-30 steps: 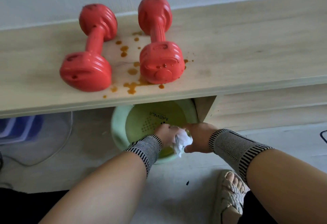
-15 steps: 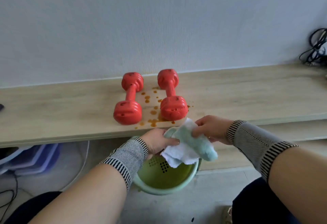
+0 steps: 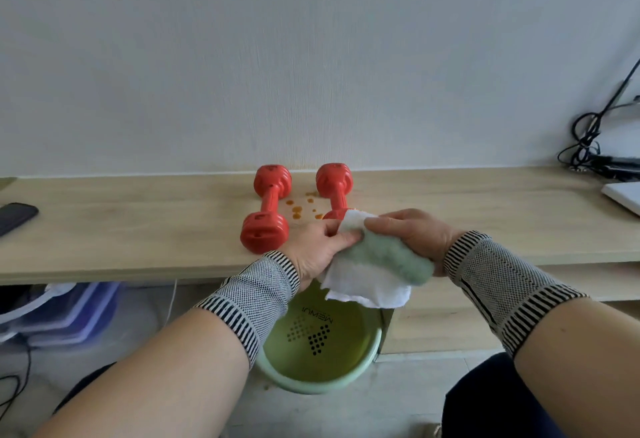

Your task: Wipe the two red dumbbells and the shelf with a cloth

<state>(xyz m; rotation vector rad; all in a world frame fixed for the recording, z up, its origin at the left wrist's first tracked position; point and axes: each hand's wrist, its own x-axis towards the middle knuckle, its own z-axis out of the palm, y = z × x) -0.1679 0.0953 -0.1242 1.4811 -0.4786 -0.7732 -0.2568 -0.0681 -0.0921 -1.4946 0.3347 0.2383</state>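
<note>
Wall (image 3: 311, 57): we saw a pale, plain wall rising behind everything, at the far side.
Shelf (image 3: 138, 230): a long light-wood board ran left to right below the wall; we found orange-brown spots (image 3: 297, 210) on it between the two weights.
Basin (image 3: 322, 378): a pale green tub stood on the floor under the near edge of the shelf, below our hands, with dark dots and lettering on its bottom.
Cloth (image 3: 374, 271): white with a green fuzzy part, it hung bunched between our hands above the basin, in front of the shelf's near edge.
Left dumbbell (image 3: 268, 208): red, it lay on the shelf, one end far by the wall, the other near.
Right dumbbell (image 3: 335, 184): red, it lay just right of the spots; its near end was mostly hidden behind the cloth.
Left hand (image 3: 322, 247): we had its fingers closed on the cloth's left edge.
Right hand (image 3: 412, 233): its fingers were curled and clamped over the cloth's top right.
Phone (image 3: 15, 216): dark, at the far left of the shelf.
Cables (image 3: 588, 140): a black tangle at the far right.
</note>
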